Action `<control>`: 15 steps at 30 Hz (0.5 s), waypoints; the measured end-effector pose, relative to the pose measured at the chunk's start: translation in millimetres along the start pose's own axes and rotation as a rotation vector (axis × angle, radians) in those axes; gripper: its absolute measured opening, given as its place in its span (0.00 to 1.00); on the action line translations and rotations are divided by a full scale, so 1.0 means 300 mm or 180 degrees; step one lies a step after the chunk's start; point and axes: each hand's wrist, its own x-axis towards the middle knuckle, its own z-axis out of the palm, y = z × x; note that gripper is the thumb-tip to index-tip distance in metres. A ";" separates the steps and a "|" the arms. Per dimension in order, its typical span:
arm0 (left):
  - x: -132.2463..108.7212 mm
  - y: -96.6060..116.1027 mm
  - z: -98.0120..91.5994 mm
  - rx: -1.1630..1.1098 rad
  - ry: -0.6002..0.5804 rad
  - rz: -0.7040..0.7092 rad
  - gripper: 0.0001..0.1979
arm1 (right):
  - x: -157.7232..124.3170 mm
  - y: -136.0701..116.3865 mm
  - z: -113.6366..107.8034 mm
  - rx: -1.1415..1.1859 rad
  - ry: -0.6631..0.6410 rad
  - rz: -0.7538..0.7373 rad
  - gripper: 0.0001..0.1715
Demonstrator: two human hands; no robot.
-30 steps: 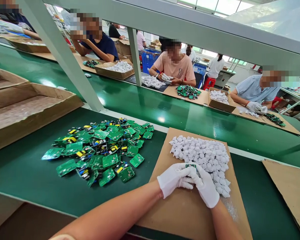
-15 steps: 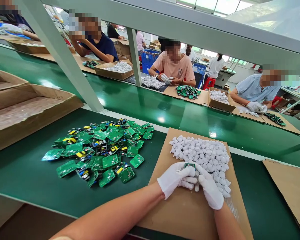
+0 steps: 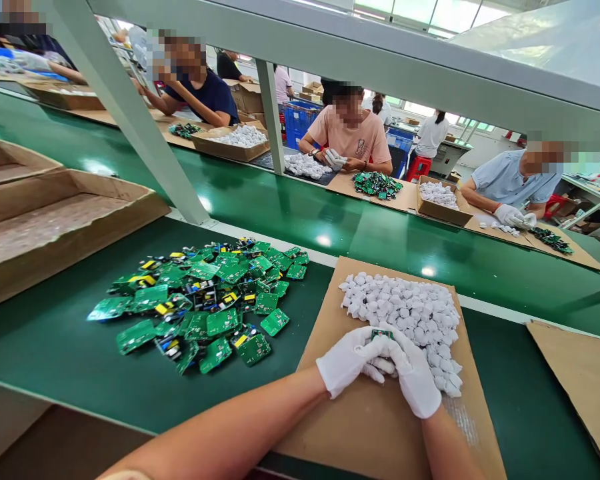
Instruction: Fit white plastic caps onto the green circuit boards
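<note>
Both my hands wear white gloves and meet over a flat cardboard sheet (image 3: 360,427). Between them they hold a small green circuit board (image 3: 381,333), of which only the top edge shows. My left hand (image 3: 347,360) closes on its left side, fingers curled beneath. My right hand (image 3: 414,373) wraps the other side, its thumb across the front. Just beyond my fingers lies a heap of small white wrapped pieces (image 3: 405,300) on the cardboard. To the left, a loose pile of green circuit boards (image 3: 223,321) with yellow and black parts rests on the dark green bench.
Cardboard trays (image 3: 75,227) stand at the far left, and another cardboard sheet (image 3: 580,373) lies at the right. A grey metal frame (image 3: 145,127) crosses above the bench. Beyond the green conveyor (image 3: 300,217), several people sit with similar piles and boxes (image 3: 443,200).
My right hand has shifted slightly left, and its fingers have drawn closer to my left hand around the circuit board. Less of the board shows. The piles look the same.
</note>
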 end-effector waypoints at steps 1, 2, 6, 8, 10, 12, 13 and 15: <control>0.004 -0.005 -0.007 -0.0189 -0.0116 -0.0035 0.19 | -0.001 0.003 -0.001 -0.0015 0.0049 -0.0004 0.25; 0.009 -0.010 -0.015 -0.0401 -0.0219 -0.0057 0.20 | -0.002 0.006 -0.001 -0.0021 0.0081 -0.0003 0.25; 0.016 -0.028 -0.030 -0.0727 -0.0217 -0.0044 0.21 | -0.006 0.012 0.009 -0.0079 0.0074 0.0041 0.26; 0.007 -0.022 -0.020 -0.0548 -0.0181 0.0029 0.21 | -0.005 0.018 0.012 -0.0195 0.0158 0.0033 0.25; -0.007 -0.004 -0.001 -0.0289 -0.0206 0.0093 0.21 | -0.003 0.026 0.009 -0.0318 0.0284 -0.0004 0.22; -0.020 0.017 0.019 0.0011 -0.0181 0.0094 0.19 | -0.003 0.031 0.003 -0.0305 0.0303 -0.0084 0.22; -0.025 0.026 0.026 0.0151 -0.0134 0.0087 0.18 | -0.004 0.030 0.001 -0.0251 0.0268 -0.0122 0.23; -0.031 0.038 0.033 0.0295 -0.0047 0.0080 0.18 | -0.006 0.023 0.002 -0.0173 0.0213 -0.0105 0.24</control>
